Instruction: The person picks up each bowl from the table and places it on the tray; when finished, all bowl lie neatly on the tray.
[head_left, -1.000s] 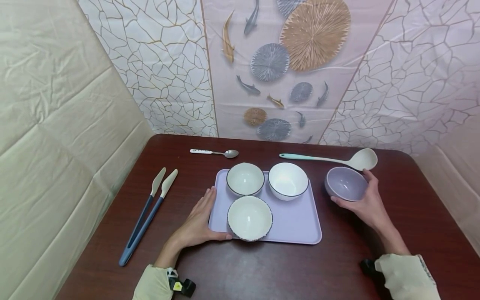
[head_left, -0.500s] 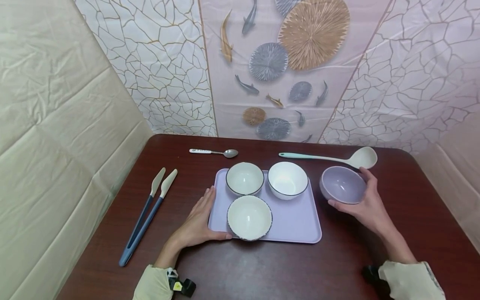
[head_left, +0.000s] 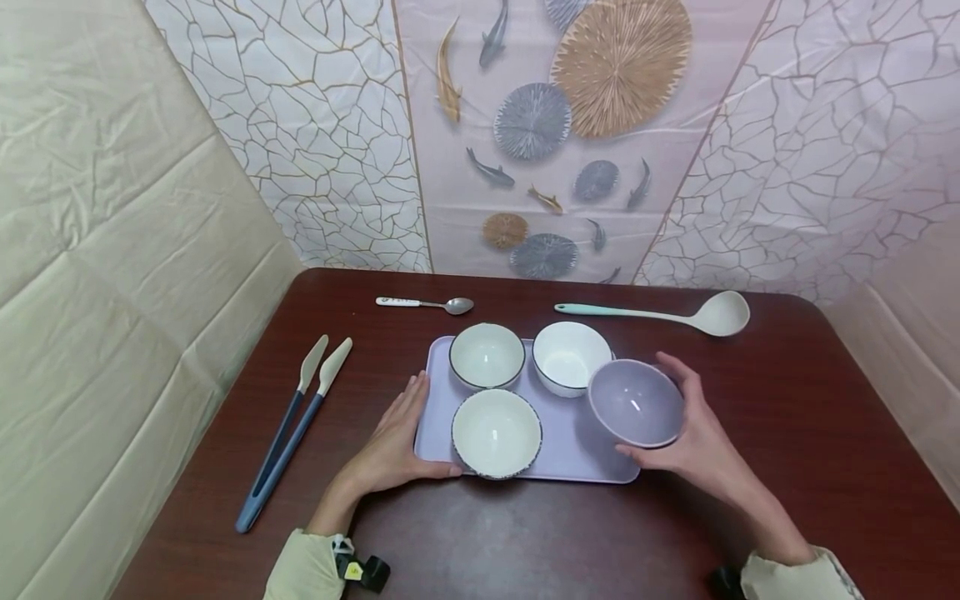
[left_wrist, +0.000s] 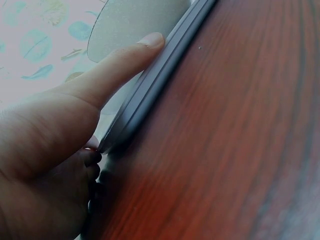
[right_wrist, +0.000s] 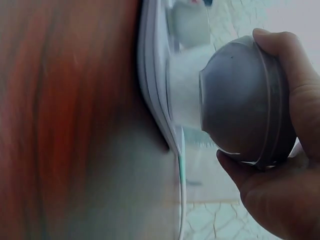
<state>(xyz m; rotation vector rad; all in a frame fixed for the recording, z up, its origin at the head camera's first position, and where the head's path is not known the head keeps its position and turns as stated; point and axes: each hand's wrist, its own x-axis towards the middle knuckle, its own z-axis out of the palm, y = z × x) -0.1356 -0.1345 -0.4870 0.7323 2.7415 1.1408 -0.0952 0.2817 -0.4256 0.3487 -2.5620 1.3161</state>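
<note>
My right hand grips a purple bowl by its side, thumb at the near side and fingers at the far side. In the right wrist view the bowl hangs above the right part of the lilac tray, apart from it. Three white bowls stand on that tray: a dark-rimmed bowl at back left, another bowl to its right, and a speckle-rimmed bowl in front. My left hand rests at the tray's front left corner, fingers extended along the left edge, thumb along the front edge.
Blue-handled tongs lie on the dark wooden table at the left. A spoon lies behind the tray, and a ladle with a mint handle lies at back right. A patterned cloth wall rises behind the table.
My right hand has carried the purple bowl leftward and nearer, from beside the tray to above its right part. My left hand keeps its place at the tray's corner.
</note>
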